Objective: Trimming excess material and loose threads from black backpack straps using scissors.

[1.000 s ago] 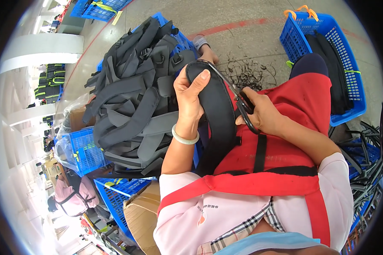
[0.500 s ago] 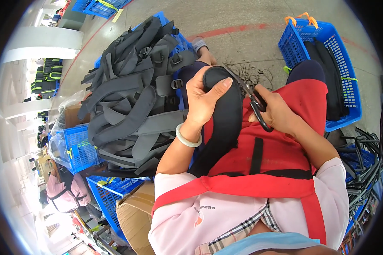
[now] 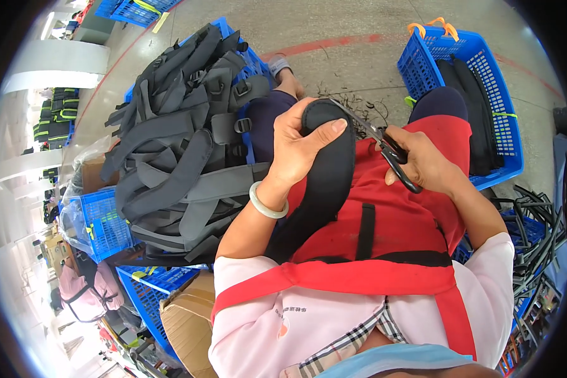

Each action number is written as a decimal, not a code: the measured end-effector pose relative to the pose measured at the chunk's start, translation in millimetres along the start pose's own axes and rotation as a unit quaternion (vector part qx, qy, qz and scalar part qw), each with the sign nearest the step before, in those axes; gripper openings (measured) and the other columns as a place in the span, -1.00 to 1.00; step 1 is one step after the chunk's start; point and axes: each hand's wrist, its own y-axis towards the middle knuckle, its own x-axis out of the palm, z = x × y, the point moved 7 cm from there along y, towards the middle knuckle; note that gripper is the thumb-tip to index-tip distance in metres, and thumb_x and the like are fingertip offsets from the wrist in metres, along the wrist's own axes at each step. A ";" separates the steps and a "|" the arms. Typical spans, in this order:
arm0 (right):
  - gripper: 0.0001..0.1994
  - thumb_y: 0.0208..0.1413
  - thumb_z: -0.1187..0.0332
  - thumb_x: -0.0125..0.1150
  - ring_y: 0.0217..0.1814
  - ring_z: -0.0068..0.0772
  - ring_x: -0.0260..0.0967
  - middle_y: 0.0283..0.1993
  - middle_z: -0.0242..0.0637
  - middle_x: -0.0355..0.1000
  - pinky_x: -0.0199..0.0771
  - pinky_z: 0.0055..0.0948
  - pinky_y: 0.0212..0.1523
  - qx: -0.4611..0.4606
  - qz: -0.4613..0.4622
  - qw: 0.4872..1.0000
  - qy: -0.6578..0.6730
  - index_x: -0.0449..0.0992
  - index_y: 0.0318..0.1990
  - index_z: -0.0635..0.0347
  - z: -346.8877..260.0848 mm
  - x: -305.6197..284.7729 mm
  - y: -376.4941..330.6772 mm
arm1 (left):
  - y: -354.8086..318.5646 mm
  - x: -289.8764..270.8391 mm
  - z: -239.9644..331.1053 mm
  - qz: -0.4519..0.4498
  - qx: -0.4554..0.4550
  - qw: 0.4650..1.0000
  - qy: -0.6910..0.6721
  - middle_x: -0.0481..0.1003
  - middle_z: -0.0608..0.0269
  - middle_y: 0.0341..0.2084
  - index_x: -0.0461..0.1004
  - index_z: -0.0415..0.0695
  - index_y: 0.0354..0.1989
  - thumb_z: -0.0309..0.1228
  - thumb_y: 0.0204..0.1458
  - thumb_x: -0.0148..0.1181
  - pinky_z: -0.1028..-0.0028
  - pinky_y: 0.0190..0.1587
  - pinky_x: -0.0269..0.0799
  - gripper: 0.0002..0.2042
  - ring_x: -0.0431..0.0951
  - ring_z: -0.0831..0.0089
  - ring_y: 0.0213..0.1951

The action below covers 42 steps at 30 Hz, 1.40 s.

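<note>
A padded black shoulder strap (image 3: 326,170) hangs from my left hand (image 3: 301,143), which pinches its curved end between thumb and fingers. The rest of the strap drapes down over my red apron (image 3: 390,176). In my right hand (image 3: 422,160) is a pair of scissors (image 3: 392,150) with black handles, my fingers in the loops. Their blades reach to the rim of the strap's curved end; whether they touch it I cannot tell. To the left, a large heap of dark grey padded straps (image 3: 183,138) with buckles rises beside my leg.
A blue crate (image 3: 416,66) with orange ties holds black padded pieces at the far right. Thin dark scraps (image 3: 372,107) lie on the floor ahead. Narrow dark strips (image 3: 535,233) are piled at the right. A cardboard box (image 3: 189,315) and a blue crate (image 3: 148,302) stand at the lower left.
The scene has shifted slightly left in view. My left hand still grips the strap's end; the scissors have turned a little, their handles farther from the strap.
</note>
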 end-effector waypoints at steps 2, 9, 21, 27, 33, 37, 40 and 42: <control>-0.42 -0.28 0.19 0.56 -0.47 -0.29 0.18 -0.53 -0.23 0.26 0.28 -0.33 -0.37 0.012 -0.013 1.000 -0.002 0.29 -0.21 0.26 -0.4 -1.9 -1.3 | -0.8 2.8 -1.5 -0.011 -0.010 1.000 -0.006 0.53 0.36 -0.46 0.48 -0.28 -0.26 -0.55 0.01 0.30 0.66 -0.36 0.40 -0.84 0.47 0.68 -0.43; -0.43 -0.27 0.21 0.56 -0.45 -0.40 0.10 -0.51 -0.26 0.20 0.21 -0.37 -0.41 -0.074 0.013 0.997 0.006 0.25 -0.25 0.24 -5.9 8.3 0.3 | -0.2 3.0 -3.6 -0.018 -0.014 1.000 -0.020 0.53 0.36 -0.44 0.48 -0.29 -0.23 -0.54 0.03 0.29 0.66 -0.34 0.40 -0.83 0.47 0.68 -0.42; -0.39 -0.24 0.13 0.55 -0.42 -0.47 0.07 -0.49 -0.31 0.12 0.18 -0.41 -0.40 -0.114 0.041 0.991 0.060 0.25 -0.18 0.24 -1.6 29.2 4.7 | -0.3 1.0 -3.5 -0.016 -0.016 0.999 -0.040 0.53 0.36 -0.47 0.49 -0.28 -0.27 -0.51 0.04 0.28 0.65 -0.37 0.40 -0.86 0.48 0.67 -0.45; -0.42 -0.22 0.16 0.54 -0.43 -0.47 0.08 -0.50 -0.30 0.12 0.20 -0.44 -0.40 -0.041 0.019 0.996 0.071 0.22 -0.23 0.23 6.8 31.8 8.4 | -0.3 -3.6 -4.9 0.001 -0.024 0.999 -0.040 0.53 0.35 -0.47 0.49 -0.28 -0.27 -0.50 0.04 0.29 0.65 -0.39 0.42 -0.85 0.49 0.66 -0.46; -0.38 -0.24 0.12 0.54 -0.43 -0.43 0.13 -0.49 -0.28 0.15 0.22 -0.41 -0.40 0.011 -0.029 0.969 0.245 0.21 -0.20 0.22 28.2 40.6 11.4 | 0.1 -2.0 -5.1 0.006 -0.021 0.999 -0.042 0.53 0.35 -0.48 0.49 -0.28 -0.27 -0.49 0.03 0.30 0.66 -0.40 0.41 -0.84 0.48 0.66 -0.47; -0.27 -0.29 0.05 0.56 -0.43 -0.31 0.20 -0.49 -0.23 0.19 0.24 -0.37 -0.39 -0.109 0.069 0.992 0.009 0.18 -0.10 0.22 -0.8 26.7 2.3 | 0.8 -0.4 -6.2 -0.009 -0.018 0.999 -0.046 0.53 0.35 -0.48 0.49 -0.28 -0.27 -0.49 0.03 0.29 0.66 -0.39 0.41 -0.85 0.48 0.67 -0.46; -0.25 -0.30 0.05 0.56 -0.47 -0.28 0.21 -0.50 -0.23 0.22 0.25 -0.35 -0.40 -0.077 0.068 0.995 0.003 0.18 -0.07 0.22 2.5 29.0 4.4 | 0.5 -1.8 -8.8 0.001 -0.021 0.999 -0.048 0.54 0.35 -0.48 0.50 -0.28 -0.27 -0.50 0.03 0.29 0.65 -0.39 0.41 -0.85 0.49 0.66 -0.46; -0.26 -0.30 0.06 0.56 -0.49 -0.28 0.20 -0.50 -0.23 0.23 0.25 -0.35 -0.41 -0.045 0.054 0.997 0.018 0.18 -0.08 0.23 10.4 32.7 6.9 | 0.7 -2.6 -10.3 0.004 -0.024 0.998 -0.050 0.54 0.34 -0.48 0.50 -0.28 -0.27 -0.51 0.03 0.28 0.65 -0.39 0.42 -0.86 0.49 0.66 -0.46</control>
